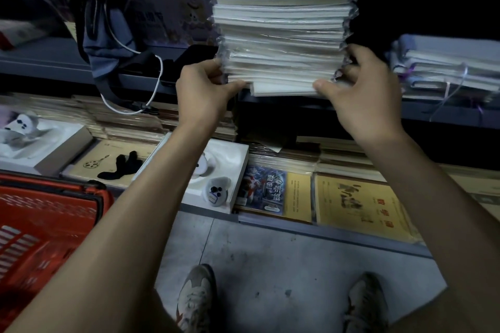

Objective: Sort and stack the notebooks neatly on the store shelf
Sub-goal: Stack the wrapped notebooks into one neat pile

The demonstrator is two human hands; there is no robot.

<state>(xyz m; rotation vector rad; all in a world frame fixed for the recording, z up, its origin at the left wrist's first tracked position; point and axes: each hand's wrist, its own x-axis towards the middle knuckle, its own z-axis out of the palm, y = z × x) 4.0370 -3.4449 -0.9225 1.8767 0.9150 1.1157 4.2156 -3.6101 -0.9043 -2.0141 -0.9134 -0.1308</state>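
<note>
A tall stack of white notebooks (281, 35), each in clear plastic wrap, stands at the front edge of the grey middle shelf (48, 62). My left hand (203, 89) grips the stack's lower left corner, thumb under the bottom notebooks. My right hand (359, 92) holds the lower right corner, thumb on the front and fingers behind the right side. The bottom few notebooks jut forward a little out of line. A second, lower pile of wrapped notebooks (443, 65) lies on the same shelf to the right.
A blue bag (108, 32) with a white cable sits on the shelf at left. The lower shelf holds yellow-covered notebooks (359, 205), white boxes (221, 167) and a black glove (121, 167). A red shopping basket (46, 227) stands at lower left. My shoes are on the grey floor.
</note>
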